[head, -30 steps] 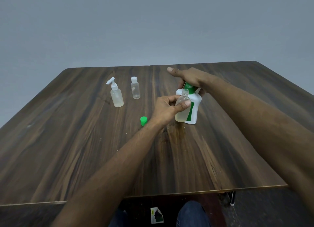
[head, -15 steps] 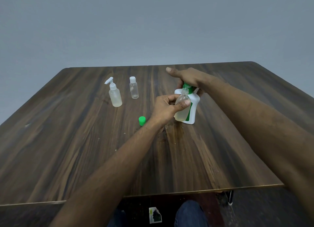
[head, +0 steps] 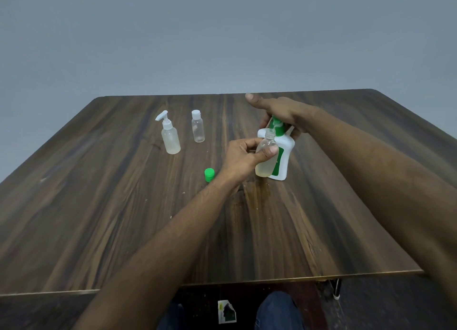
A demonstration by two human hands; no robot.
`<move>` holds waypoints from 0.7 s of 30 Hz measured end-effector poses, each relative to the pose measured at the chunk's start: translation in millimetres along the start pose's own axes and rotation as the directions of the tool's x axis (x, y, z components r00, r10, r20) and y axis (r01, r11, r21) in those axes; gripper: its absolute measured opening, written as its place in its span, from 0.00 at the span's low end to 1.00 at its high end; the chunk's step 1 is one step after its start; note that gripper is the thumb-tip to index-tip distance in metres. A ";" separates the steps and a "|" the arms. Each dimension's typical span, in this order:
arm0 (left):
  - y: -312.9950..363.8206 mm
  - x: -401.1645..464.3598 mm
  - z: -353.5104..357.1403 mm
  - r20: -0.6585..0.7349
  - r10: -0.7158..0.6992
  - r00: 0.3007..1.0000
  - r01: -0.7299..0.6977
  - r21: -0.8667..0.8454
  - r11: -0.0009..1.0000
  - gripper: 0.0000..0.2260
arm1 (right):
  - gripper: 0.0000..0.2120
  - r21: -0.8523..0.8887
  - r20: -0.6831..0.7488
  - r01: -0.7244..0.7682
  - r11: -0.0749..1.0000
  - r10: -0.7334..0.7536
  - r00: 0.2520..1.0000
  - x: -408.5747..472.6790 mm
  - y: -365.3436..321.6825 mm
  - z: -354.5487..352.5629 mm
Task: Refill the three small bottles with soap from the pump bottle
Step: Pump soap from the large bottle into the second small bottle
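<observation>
A white pump bottle (head: pixel 284 159) with a green pump head stands right of the table's middle. My right hand (head: pixel 282 112) lies over its pump head, thumb stretched out to the left. My left hand (head: pixel 243 156) grips a small clear bottle (head: pixel 265 165), uncapped and holding yellowish soap, with its mouth under the pump's spout. Its green cap (head: pixel 209 174) lies on the table left of my left wrist. Two other small bottles stand at the back left: one with a white pump top (head: pixel 170 135) and one with a white flip cap (head: pixel 197 126).
The dark wooden table (head: pixel 123 218) has a wet patch (head: pixel 257 193) in front of the pump bottle. The table's near edge runs across the bottom, with my knees below it. A plain grey wall stands behind.
Both hands and bottles have kept nearly the same pose; the view shifted slightly. My right hand stays on the pump head above the small bottle's mouth.
</observation>
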State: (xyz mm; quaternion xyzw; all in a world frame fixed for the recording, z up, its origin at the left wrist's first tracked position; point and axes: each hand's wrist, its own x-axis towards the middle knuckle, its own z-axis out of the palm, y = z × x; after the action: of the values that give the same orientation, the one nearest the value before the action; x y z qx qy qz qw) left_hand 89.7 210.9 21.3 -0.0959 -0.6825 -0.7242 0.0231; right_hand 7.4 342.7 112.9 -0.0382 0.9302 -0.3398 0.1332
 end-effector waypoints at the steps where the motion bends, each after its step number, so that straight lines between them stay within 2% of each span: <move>1: -0.3 0.3 0.1 0.002 0.002 1.000 -0.002 -0.001 1.000 0.06 | 0.46 0.011 -0.018 0.005 1.000 -0.005 1.000 1.1 1.5 1.3; 5: 0.9 -0.5 2.2 0.000 -0.002 1.000 0.002 -0.004 1.000 0.08 | 0.44 0.020 -0.054 0.012 1.000 -0.011 0.998 3.9 2.8 4.7; 13: 1.2 -1.1 1.0 -0.003 -0.006 1.000 0.006 0.009 1.000 0.10 | 0.49 0.021 0.026 -0.018 1.000 0.018 1.000 -3.6 -3.3 -4.9; 21: 0.6 -0.6 2.6 0.003 0.005 1.000 -0.005 0.017 1.000 0.08 | 0.44 0.019 -0.073 0.016 1.000 -0.014 0.997 7.1 3.6 6.5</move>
State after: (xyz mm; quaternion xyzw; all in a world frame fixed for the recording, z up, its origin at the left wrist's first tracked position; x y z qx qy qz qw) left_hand 90.7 213.3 21.8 -0.0982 -0.6884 -0.7183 0.0247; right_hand 2.4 340.2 104.3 -0.0315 0.9308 -0.3509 0.0969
